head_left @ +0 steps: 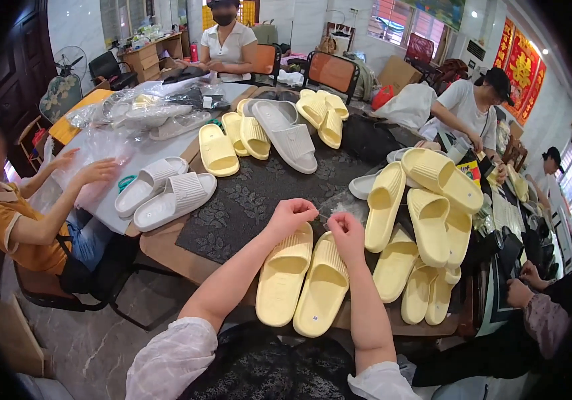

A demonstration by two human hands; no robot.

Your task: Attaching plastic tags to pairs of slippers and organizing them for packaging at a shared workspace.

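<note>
My left hand [291, 220] and my right hand [347, 237] meet just above the toe ends of two pale yellow slide slippers. Both hands are closed, fingertips pinched close together. Something thin and small seems to run between them, too fine to name. The left slipper [280, 288] and the right slipper [319, 303] lie side by side at the table's near edge, heels toward me. Ribbed straps cross their tops, and a small mark shows on the right one's heel. My right hand partly covers that slipper's strap.
More yellow slippers [429, 220] are heaped at the right, others [218, 150] at the far side. Grey slippers [176, 200] sit at left, near bagged slippers [152, 113]. A dark patterned mat [232, 213] covers the table. Co-workers sit at left [32, 213], far side and right.
</note>
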